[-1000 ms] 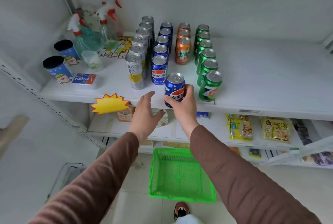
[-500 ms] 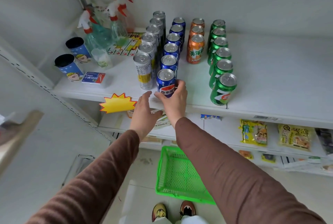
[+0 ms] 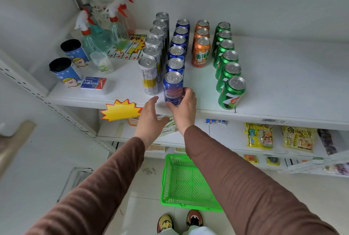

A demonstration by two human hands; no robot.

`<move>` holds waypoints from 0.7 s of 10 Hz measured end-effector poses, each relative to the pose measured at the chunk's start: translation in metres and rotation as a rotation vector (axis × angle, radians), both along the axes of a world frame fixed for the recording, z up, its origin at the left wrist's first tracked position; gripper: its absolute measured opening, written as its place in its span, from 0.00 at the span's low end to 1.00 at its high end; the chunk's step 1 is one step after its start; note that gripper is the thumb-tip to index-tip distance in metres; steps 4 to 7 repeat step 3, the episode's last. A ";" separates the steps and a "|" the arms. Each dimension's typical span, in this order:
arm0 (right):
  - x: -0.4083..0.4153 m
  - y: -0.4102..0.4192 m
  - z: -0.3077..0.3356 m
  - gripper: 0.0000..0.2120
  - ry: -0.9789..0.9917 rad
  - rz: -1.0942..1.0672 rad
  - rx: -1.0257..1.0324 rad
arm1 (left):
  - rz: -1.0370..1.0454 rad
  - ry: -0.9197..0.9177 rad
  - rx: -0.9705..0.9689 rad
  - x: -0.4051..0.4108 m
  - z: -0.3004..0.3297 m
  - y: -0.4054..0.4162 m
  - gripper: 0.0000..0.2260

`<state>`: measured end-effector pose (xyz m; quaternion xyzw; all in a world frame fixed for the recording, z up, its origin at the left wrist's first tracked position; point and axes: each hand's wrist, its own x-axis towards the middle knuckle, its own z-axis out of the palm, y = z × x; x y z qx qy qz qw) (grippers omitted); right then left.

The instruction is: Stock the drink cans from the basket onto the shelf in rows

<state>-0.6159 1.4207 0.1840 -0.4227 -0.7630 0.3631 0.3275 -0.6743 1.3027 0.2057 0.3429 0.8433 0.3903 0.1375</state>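
My right hand [image 3: 182,110] grips a blue Pepsi can [image 3: 173,88] low on its body, thumb & fingers curled round the base; can is upright w/ silver top, red-white-blue logo facing me, standing at the front edge of the white shelf [image 3: 264,83], at the head of the blue row. Left hand [image 3: 150,119] hangs open just beside it, fingers relaxed, holding nothing, not touching the can as far as I can see

Counts, front to back: tall silver cans [image 3: 149,76] – 6 in the leftmost row; blue cans – 6 incl. the one I hold; orange cans [image 3: 201,53] – 3, set further back; green 7Up cans [image 3: 231,93] – 6 on the right. Silver front can stands just beside my blue one, nearly touching

Around: spray bottles [image 3: 102,32] at the back left corner, 2 blue cups w/ cartoon pigs [image 3: 66,73], a clear small cup [image 3: 101,61], a blue flat packet [image 3: 93,83], printed sheet w/ arrows [image 3: 130,49]. Yellow starburst tag [image 3: 120,111] clipped on shelf lip left of my left hand. Lower shelf has yellow snack packs [image 3: 259,136]. Green basket [image 3: 187,183] on the floor below my arms, nothing showing in it; my shoes [image 3: 179,221] near its front edge
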 end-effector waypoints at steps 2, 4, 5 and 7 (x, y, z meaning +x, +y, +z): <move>0.039 -0.003 0.015 0.31 0.056 0.086 -0.098 | -0.037 0.003 0.035 0.014 0.009 -0.005 0.34; 0.076 -0.001 0.031 0.21 0.100 0.151 -0.080 | -0.034 0.011 0.066 0.030 0.018 -0.005 0.33; 0.076 -0.001 0.031 0.21 0.100 0.151 -0.080 | -0.034 0.011 0.066 0.030 0.018 -0.005 0.33; 0.076 -0.001 0.031 0.21 0.100 0.151 -0.080 | -0.034 0.011 0.066 0.030 0.018 -0.005 0.33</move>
